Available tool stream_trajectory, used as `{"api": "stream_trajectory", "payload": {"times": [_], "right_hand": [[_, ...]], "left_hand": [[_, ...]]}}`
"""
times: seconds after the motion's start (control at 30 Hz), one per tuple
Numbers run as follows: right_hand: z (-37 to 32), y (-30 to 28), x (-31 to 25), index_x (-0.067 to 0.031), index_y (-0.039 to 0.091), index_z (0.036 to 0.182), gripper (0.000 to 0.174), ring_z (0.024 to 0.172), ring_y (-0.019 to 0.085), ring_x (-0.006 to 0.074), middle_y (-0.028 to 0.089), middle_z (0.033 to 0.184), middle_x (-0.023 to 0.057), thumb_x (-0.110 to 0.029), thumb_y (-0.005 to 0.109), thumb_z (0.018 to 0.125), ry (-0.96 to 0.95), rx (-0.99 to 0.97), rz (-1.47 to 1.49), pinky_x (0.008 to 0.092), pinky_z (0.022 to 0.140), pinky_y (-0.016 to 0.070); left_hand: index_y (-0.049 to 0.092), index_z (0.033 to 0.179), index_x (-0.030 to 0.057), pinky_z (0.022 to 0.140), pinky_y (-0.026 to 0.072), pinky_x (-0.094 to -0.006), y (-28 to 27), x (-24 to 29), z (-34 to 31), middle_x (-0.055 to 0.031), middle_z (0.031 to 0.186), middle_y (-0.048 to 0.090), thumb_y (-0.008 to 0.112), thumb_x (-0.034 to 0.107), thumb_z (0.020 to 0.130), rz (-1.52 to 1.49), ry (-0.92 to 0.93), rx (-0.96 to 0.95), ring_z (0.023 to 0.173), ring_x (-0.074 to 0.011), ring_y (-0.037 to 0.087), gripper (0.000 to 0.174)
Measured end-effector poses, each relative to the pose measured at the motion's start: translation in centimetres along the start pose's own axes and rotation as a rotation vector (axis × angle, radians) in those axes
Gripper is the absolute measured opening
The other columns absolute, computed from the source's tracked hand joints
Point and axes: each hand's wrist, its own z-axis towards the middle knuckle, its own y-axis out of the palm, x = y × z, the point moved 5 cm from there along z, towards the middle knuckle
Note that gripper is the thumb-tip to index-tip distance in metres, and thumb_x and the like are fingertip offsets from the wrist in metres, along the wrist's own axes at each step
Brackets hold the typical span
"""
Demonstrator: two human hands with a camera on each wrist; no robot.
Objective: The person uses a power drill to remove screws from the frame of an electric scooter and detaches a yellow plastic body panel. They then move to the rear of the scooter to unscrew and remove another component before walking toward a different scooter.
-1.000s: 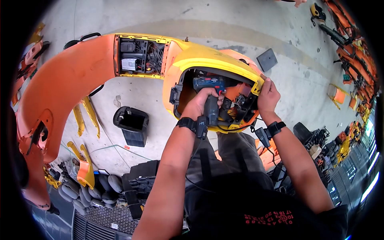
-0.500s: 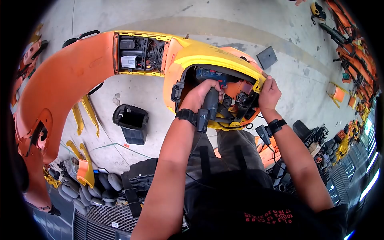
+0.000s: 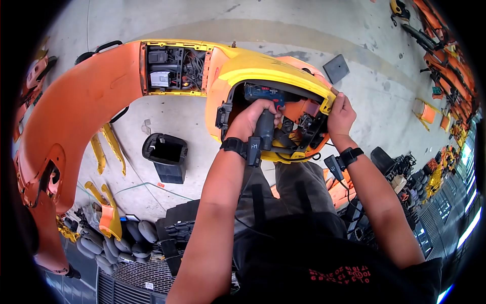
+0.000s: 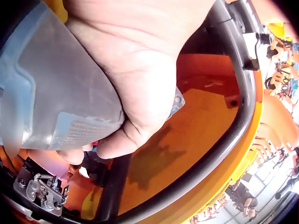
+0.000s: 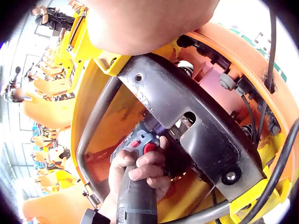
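Note:
My left hand (image 3: 255,117) grips a blue and black cordless drill (image 3: 264,93) by its handle, with the drill's body inside the open under-seat bay of an orange and yellow scooter (image 3: 96,76). In the right wrist view, my left fingers (image 5: 148,161) curl round the handle near the red trigger. The drill's head points toward a black bracket (image 5: 168,102) across the bay, which hides its tip. My right hand (image 3: 342,117) grips the yellow corner (image 3: 326,104) of the bay's rim, at its right end.
An open compartment (image 3: 161,66) with wiring and a silver box lies along the scooter's floorboard. A black bin (image 3: 169,172) stands on the floor, left of the legs. A dark square pad (image 3: 336,69) lies beyond the scooter. Grey seats and loose parts surround the workspace.
The drill has moved farther into the bay and slightly left, its handle now tilted, with my left hand following. My right hand keeps its place on the rim.

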Motion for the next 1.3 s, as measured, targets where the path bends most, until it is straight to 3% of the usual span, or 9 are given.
{"api": "stream_trajectory", "payload": {"times": [0.2, 0.3, 0.37, 0.7, 0.8, 1.13, 1.2, 1.23, 1.3], "right_hand": [[0.0, 0.0, 0.2, -0.0024, 0.071, 0.103, 0.034, 0.082, 0.066, 0.0336, 0.067, 0.091, 0.0198, -0.025, 0.046, 0.100, -0.014, 0.004, 0.017, 0.0362, 0.077, 0.0511], [0.1, 0.0, 0.5, -0.0029, 0.073, 0.100, 0.032, 0.083, 0.065, 0.0317, 0.068, 0.089, 0.0186, -0.024, 0.048, 0.099, -0.022, 0.015, 0.042, 0.0376, 0.080, 0.0497], [0.3, 0.1, 0.8, -0.0032, 0.073, 0.099, 0.032, 0.085, 0.064, 0.0305, 0.068, 0.088, 0.0181, -0.023, 0.048, 0.099, -0.036, 0.033, 0.031, 0.0383, 0.081, 0.0486], [0.3, 0.2, 0.9, -0.0040, 0.074, 0.097, 0.029, 0.089, 0.058, 0.0313, 0.068, 0.087, 0.0170, -0.020, 0.050, 0.097, -0.079, 0.058, 0.013, 0.0394, 0.083, 0.0451], [0.4, 0.0, 0.5, -0.0040, 0.074, 0.097, 0.028, 0.087, 0.060, 0.0300, 0.069, 0.085, 0.0172, -0.020, 0.051, 0.097, -0.151, 0.091, 0.023, 0.0382, 0.082, 0.0457], [0.4, -0.6, -0.6, -0.0057, 0.072, 0.103, 0.029, 0.070, 0.068, 0.0277, 0.070, 0.079, 0.0150, -0.025, 0.051, 0.099, -0.150, 0.085, -0.029, 0.0342, 0.068, 0.0528], [0.3, -0.5, -0.4, -0.0049, 0.072, 0.098, 0.028, 0.088, 0.060, 0.0323, 0.069, 0.086, 0.0145, -0.022, 0.050, 0.098, -0.043, 0.039, 0.029, 0.0420, 0.085, 0.0456], [0.3, -0.6, -0.3, -0.0049, 0.072, 0.098, 0.028, 0.088, 0.060, 0.0323, 0.069, 0.086, 0.0145, -0.022, 0.050, 0.098, -0.040, 0.051, 0.037, 0.0420, 0.085, 0.0456], [0.4, -1.0, -0.8, -0.0080, 0.072, 0.102, 0.026, 0.075, 0.067, 0.0338, 0.069, 0.082, 0.0171, -0.025, 0.054, 0.097, -0.196, 0.138, -0.038, 0.0385, 0.068, 0.0533]], "left_hand": [[0.063, 0.089, 0.0006, 0.063, 0.0482, -0.0269, -0.1, -0.2, 0.0, -0.0069, 0.071, 0.058, 0.057, 0.010, 0.070, -0.037, 0.010, -0.036, 0.061, -0.0180, 0.056, 0.022], [0.063, 0.091, 0.0005, 0.063, 0.0481, -0.0267, -0.3, -0.9, 0.6, -0.0066, 0.072, 0.058, 0.056, 0.011, 0.071, -0.043, 0.010, -0.057, 0.062, -0.0173, 0.057, 0.023], [0.062, 0.105, -0.0007, 0.062, 0.0503, -0.0291, -0.5, -0.9, 0.9, -0.0063, 0.074, 0.058, 0.052, 0.013, 0.071, 0.012, 0.046, -0.060, 0.061, -0.0182, 0.056, 0.037], [0.062, 0.107, -0.0010, 0.064, 0.0506, -0.0302, 0.4, -0.3, 0.4, -0.0072, 0.076, 0.058, 0.052, 0.012, 0.072, -0.013, -0.017, -0.070, 0.061, -0.0197, 0.056, 0.039], [0.062, 0.096, -0.0007, 0.062, 0.0493, -0.0282, 0.2, -0.3, 0.5, -0.0086, 0.074, 0.059, 0.055, 0.010, 0.070, -0.030, -0.030, -0.072, 0.062, -0.0192, 0.057, 0.029], [0.058, 0.118, -0.0012, 0.065, 0.0508, -0.0291, 0.0, -1.2, -0.8, -0.0125, 0.095, 0.066, 0.054, 0.012, 0.071, -0.089, 0.027, -0.088, 0.066, -0.0192, 0.057, 0.049], [0.056, 0.120, -0.0002, 0.065, 0.0506, -0.0291, 0.0, -1.6, -1.6, -0.0127, 0.098, 0.066, 0.054, 0.013, 0.071, 0.019, 0.053, 0.012, 0.066, -0.0192, 0.057, 0.051], [0.060, 0.115, -0.0004, 0.065, 0.0498, -0.0282, 0.5, -1.7, -2.3, -0.0120, 0.090, 0.066, 0.055, 0.013, 0.071, 0.087, 0.078, 0.067, 0.065, -0.0191, 0.058, 0.047], [0.067, 0.103, -0.0006, 0.061, 0.0498, -0.0291, 0.1, -2.6, -3.5, -0.0105, 0.076, 0.065, 0.057, 0.012, 0.071, 0.247, -0.010, 0.125, 0.063, -0.0191, 0.059, 0.036]]}}
